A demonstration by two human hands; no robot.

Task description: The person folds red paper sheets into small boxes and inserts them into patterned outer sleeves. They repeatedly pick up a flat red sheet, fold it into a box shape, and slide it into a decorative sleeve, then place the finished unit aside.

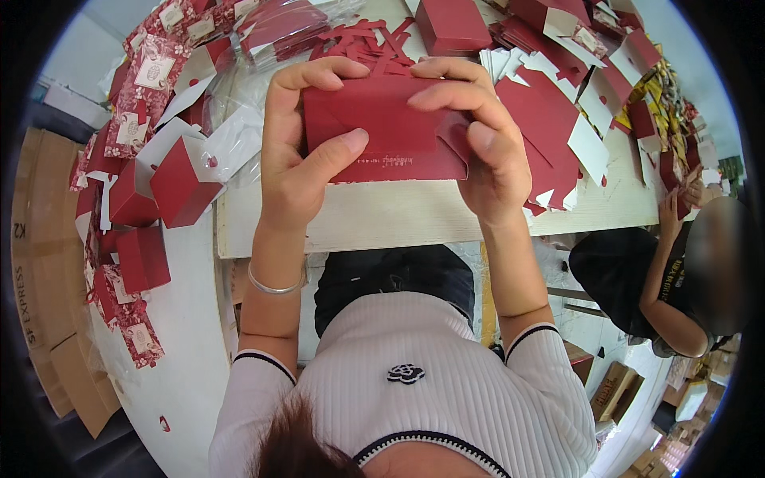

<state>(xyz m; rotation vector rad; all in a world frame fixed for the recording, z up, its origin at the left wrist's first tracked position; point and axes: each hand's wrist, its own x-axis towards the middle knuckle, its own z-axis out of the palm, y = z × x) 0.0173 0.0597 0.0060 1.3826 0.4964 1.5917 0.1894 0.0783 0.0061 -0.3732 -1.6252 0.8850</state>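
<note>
Between my two hands, above the table's near edge, is a red cardboard box (374,119) with small pale print along its lower side. My left hand (307,147) grips its left end, the thumb lying across the face and the fingers bent over the top edge. My right hand (490,143) closes on the right end, where a folded flap shows by the palm. The fingers of both hands reach over the box's far edge. Its underside is hidden from me.
Red card strips (366,48) lie beyond my hands, beside flat red card sheets (538,127). Folded red boxes (187,179) and patterned packets (155,68) heap up at left. A brown carton (48,263) stands far left. Another person (677,279) sits at right.
</note>
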